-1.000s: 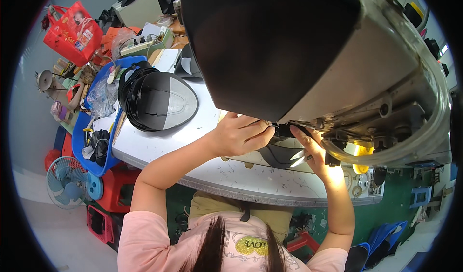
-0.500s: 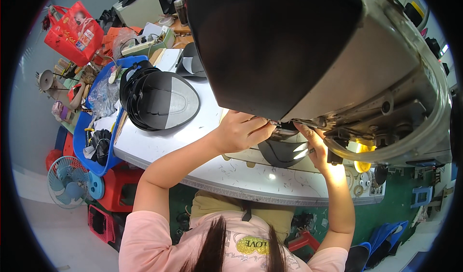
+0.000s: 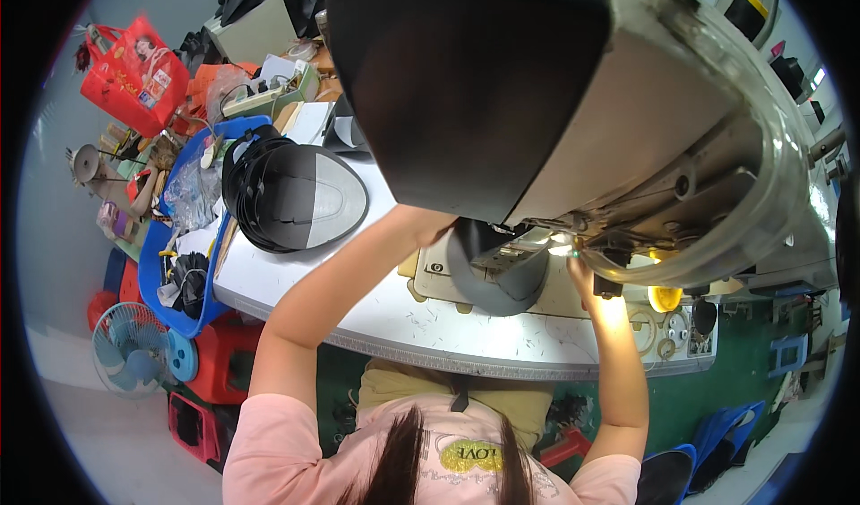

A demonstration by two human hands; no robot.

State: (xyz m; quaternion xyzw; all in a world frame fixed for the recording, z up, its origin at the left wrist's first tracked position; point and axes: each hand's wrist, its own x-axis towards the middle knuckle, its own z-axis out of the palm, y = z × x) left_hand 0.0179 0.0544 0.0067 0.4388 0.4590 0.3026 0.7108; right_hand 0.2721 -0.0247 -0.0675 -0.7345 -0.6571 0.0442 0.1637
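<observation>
A curved grey and black shoe upper [image 3: 512, 295] lies on the bed of a sewing machine [image 3: 466, 84], below the machine head. My left hand [image 3: 432, 224] reaches in at the upper's left side, its fingers hidden behind the dark head cover. On the other side, my right hand [image 3: 580, 276] is beside the needle area under a bright lamp. Its fingertips are lost behind the machine parts and in the glare, so I cannot tell whether it grips the upper's edge.
A stack of similar black and grey uppers [image 3: 309, 198] stands on the white table [image 3: 358, 330] to the left. Beyond it are a blue basket [image 3: 202, 312] of scraps and a red bag [image 3: 134, 79]. A fan [image 3: 134, 348] and a red stool [image 3: 219, 357] stand lower left.
My left hand has gone from near the needle to farther left, behind the head cover. My right hand has moved slightly away from me. The upper has turned and shifted left.
</observation>
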